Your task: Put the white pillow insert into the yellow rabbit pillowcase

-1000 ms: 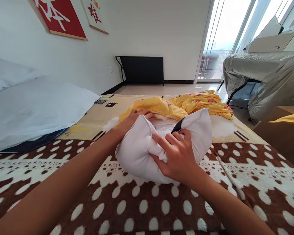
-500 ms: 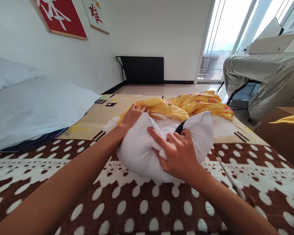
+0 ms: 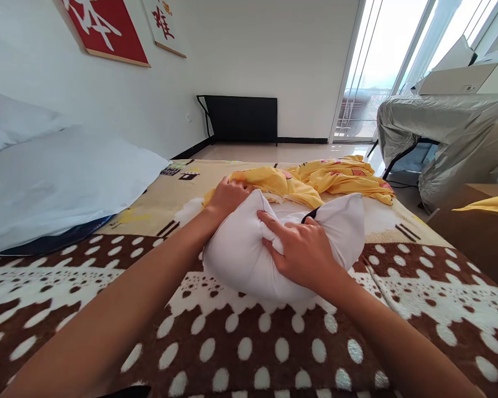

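A folded, bunched white pillow (image 3: 249, 260) rests on the bed in front of me, its two far corners sticking up. My right hand (image 3: 301, 249) grips the top of it, thumb and index finger sinking into a crease; its other fingers are partly tucked into the fold. A short black strip (image 3: 310, 215) shows beside those fingers. Beyond the pillow lies a crumpled yellow printed cloth (image 3: 282, 181). At this cloth's left end, my left hand (image 3: 230, 194) is closed on its edge, with the fingertips partly hidden behind the pillow.
A brown-and-white dotted blanket (image 3: 207, 349) covers the bed. White pillows (image 3: 78, 177) are piled at the left. To the right stand a cardboard box (image 3: 473, 232) with yellow cloth on it and plastic-covered furniture (image 3: 435, 119). A black panel (image 3: 244, 119) leans against the far wall.
The white pillow has shifted slightly right, and my right hand has moved with it, pressing its fold. Less of the black strip shows. My left hand stays on the yellow cloth.
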Action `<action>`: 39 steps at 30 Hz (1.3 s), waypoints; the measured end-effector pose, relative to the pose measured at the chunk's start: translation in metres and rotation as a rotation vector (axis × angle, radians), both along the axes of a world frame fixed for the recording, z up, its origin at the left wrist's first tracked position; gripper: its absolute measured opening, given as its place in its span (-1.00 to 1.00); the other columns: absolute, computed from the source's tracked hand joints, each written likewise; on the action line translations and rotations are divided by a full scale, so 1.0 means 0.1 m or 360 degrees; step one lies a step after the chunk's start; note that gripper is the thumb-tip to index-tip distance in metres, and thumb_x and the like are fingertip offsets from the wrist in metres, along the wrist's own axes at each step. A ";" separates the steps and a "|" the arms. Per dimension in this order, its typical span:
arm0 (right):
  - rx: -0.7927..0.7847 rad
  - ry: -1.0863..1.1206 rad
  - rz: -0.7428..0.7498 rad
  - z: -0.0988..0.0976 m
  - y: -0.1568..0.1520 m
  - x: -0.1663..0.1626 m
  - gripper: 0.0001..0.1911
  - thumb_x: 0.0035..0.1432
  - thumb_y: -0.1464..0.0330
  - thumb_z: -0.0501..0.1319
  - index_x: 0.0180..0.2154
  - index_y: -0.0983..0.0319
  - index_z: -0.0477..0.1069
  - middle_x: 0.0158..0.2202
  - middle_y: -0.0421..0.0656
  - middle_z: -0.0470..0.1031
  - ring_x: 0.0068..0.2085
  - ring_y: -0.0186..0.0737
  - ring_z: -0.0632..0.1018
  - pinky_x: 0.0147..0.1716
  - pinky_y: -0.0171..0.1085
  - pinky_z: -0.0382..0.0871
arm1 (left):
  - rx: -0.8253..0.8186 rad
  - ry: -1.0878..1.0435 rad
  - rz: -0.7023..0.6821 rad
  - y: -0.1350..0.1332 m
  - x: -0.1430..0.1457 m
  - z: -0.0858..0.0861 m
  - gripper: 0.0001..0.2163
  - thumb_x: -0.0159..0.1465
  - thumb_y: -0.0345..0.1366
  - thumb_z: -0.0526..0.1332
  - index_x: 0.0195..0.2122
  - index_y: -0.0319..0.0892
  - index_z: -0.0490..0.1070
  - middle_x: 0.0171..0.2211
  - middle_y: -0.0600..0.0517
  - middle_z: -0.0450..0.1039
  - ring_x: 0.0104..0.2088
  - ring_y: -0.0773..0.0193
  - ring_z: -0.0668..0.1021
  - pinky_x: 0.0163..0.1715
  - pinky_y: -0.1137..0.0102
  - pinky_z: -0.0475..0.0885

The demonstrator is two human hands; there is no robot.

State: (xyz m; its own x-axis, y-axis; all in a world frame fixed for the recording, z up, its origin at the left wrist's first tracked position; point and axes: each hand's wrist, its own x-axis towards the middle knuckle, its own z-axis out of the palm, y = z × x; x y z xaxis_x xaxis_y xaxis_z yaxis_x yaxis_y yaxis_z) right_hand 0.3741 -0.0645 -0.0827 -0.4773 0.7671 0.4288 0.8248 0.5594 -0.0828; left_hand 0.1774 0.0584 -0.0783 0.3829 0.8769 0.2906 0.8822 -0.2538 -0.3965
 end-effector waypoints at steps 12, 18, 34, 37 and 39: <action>-0.0038 -0.0074 -0.0064 0.09 0.12 -0.04 -0.50 0.25 0.20 0.01 0.23 0.00 0.18 -0.25 -0.12 0.60 -0.26 -0.10 0.57 -0.24 -0.17 0.29 | 0.0123 -0.0239 0.0056 -0.24 0.14 0.48 -0.83 0.14 -0.35 0.10 -0.28 -0.25 0.42 -0.23 -0.18 0.48 -0.21 0.00 0.51 -0.23 0.24 0.24; -0.0122 -0.0092 -0.0059 0.12 0.35 -0.17 -0.56 0.22 0.22 0.02 0.13 0.02 0.32 -0.23 -0.12 0.60 -0.24 -0.07 0.57 -0.31 -0.19 0.33 | 0.0161 -0.0805 0.0080 -0.35 0.27 0.41 -0.77 0.10 -0.39 0.02 -0.25 -0.19 0.39 -0.41 -0.06 0.47 -0.37 0.12 0.47 -0.42 0.31 0.23; -0.0253 0.0156 -0.0311 0.33 1.02 0.10 -0.55 0.19 0.26 0.03 0.12 -0.03 0.35 -0.04 -0.12 0.52 -0.08 -0.01 0.51 -0.14 -0.12 0.34 | 0.0294 -0.0294 0.0285 -0.34 0.02 0.34 -0.69 0.27 -0.27 -0.06 -0.07 -0.26 0.34 -0.11 -0.29 0.39 -0.05 -0.20 0.42 -0.11 0.00 0.24; -0.0335 0.0203 -0.0363 0.35 1.13 0.18 -0.54 0.17 0.29 0.04 0.11 -0.04 0.36 -0.02 -0.12 0.51 -0.06 0.00 0.50 -0.11 -0.10 0.33 | 0.0097 -0.0426 0.0509 -0.30 -0.06 0.31 -0.68 0.23 -0.18 0.04 -0.05 -0.20 0.30 -0.09 -0.24 0.40 -0.11 -0.14 0.47 -0.13 0.02 0.29; -0.0355 0.0231 -0.0388 0.36 1.18 0.23 -0.53 0.17 0.29 0.05 0.12 -0.02 0.35 -0.01 -0.11 0.51 -0.03 -0.01 0.49 -0.09 -0.11 0.32 | -0.0021 -0.0475 0.0576 -0.29 -0.10 0.29 -0.67 0.22 -0.16 0.06 -0.03 -0.18 0.28 -0.07 -0.25 0.39 -0.08 -0.15 0.46 -0.13 -0.02 0.30</action>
State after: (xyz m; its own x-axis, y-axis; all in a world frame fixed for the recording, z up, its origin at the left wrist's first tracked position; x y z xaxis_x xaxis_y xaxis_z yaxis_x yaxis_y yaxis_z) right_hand 0.3973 0.0538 -0.0471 -0.2153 0.9332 0.2878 0.9023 0.3028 -0.3068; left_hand 0.1674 0.0289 -0.0495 -0.0471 0.9429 0.3297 0.9900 0.0881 -0.1106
